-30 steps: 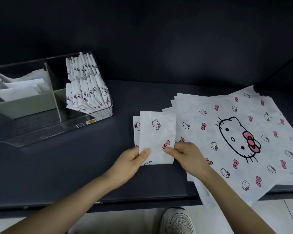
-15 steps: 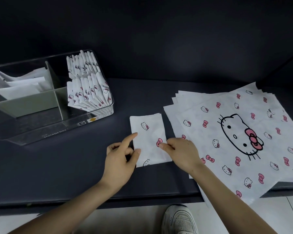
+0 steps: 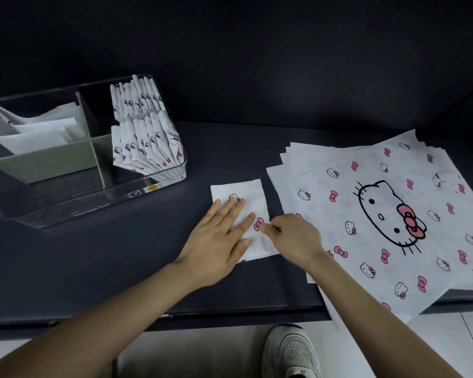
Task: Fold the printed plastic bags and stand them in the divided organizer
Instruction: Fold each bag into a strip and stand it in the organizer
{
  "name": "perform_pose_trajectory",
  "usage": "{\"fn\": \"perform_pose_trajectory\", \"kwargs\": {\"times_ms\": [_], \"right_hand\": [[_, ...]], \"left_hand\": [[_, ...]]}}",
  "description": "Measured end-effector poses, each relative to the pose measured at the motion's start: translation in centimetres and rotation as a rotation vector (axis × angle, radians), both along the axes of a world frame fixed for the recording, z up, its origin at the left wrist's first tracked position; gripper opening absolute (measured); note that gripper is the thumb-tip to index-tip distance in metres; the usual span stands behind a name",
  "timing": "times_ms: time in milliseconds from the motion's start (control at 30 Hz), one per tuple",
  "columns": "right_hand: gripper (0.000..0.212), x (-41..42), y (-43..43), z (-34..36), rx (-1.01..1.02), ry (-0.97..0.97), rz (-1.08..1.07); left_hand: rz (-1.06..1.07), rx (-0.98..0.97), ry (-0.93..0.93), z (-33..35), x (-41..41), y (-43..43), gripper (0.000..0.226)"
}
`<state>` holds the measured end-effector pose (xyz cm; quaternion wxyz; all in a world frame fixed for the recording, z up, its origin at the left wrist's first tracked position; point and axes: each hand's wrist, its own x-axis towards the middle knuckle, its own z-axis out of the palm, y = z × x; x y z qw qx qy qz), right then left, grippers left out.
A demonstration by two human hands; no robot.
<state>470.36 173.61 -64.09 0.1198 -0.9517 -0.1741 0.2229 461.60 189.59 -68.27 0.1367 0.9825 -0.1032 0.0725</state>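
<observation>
Step in hand: flattening the last fold. The folded bag (image 3: 247, 190) is a small rectangle lying flat on the tabletop (image 3: 107, 263), so I judge the folding all but done and the stowing not yet begun.
Left hand: the left hand (image 3: 217, 241) lies palm down on the near-left part of the folded bag, fingers straight and spread. Its grip is wide, pressing rather than holding.
Right hand: the right hand (image 3: 295, 237) has curled fingers at the bag's right edge. Its grip is narrow, with thumb and forefinger seemingly pinching that edge beside a pink bow print.
Where the bag lies: between the organizer (image 3: 93, 212) at far left and the stack of flat bags (image 3: 393, 165) at right. It is just beside the stack's left edge and apart from the organizer.
Organizer: a clear box with grey dividers (image 3: 47, 162). Printed folded bags (image 3: 145, 143) stand in rows in its right-hand compartments, and plain white folded pieces (image 3: 38, 135) lean in the far-left one.
Next move: likely to lift the folded bag by one edge, keep the fold closed, carry it to the far left and slip it in upright. The standing rows look packed, so a gap must be found or made.
Left to do: several flat bags wait in the stack.
</observation>
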Motion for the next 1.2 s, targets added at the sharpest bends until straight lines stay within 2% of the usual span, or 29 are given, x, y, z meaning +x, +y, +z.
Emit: {"fn": "perform_pose_trajectory", "kwargs": {"times_ms": [333,400,467,533,667,833,900,1000,1100,1200], "right_hand": [[0.05,0.1,0.2,0.0,-0.012,-0.006,-0.022],[0.047,-0.8,0.3,-0.4,-0.023,-0.175,-0.016],[0.038,-2.6,0.1,-1.5,0.061,-0.531,0.011],[0.049,-4.1,-0.6,-2.6,0.105,-0.68,0.01],[0.053,-4.6,-2.6,-4.0,0.104,-0.739,-0.117],[0.037,-4.6,-4.8,-3.9,0.144,-0.744,-0.216],[0.032,-4.2,-5.5,-3.2,0.272,-0.76,-0.123],[0.024,-3.6,-4.7,-2.9,0.434,-0.726,0.208],[0.022,-2.9,-3.8,-3.7,0.426,-0.733,0.476],[0.022,-2.2,-3.9,-4.0,0.432,-0.81,0.585]], "left_hand": [[0.074,0.089,0.057,-1.0,0.0,-0.4,0.056],[0.088,0.101,0.066,-1.0,-0.1,-0.5,0.057],[0.097,0.099,0.081,-0.9,-0.1,-0.6,0.057],[0.101,0.112,0.084,-0.8,0.0,-0.6,0.059],[0.098,0.127,0.096,-0.8,0.0,-0.5,0.059],[0.098,0.121,0.091,-0.8,-0.1,-0.5,0.057],[0.096,0.113,0.073,-0.8,0.0,-0.5,0.056],[0.088,0.075,0.077,-0.9,0.0,-0.3,0.057],[0.054,0.021,0.134,-0.9,0.0,0.0,0.059],[0.022,-0.163,0.197,-0.7,0.1,0.7,0.073]]}}
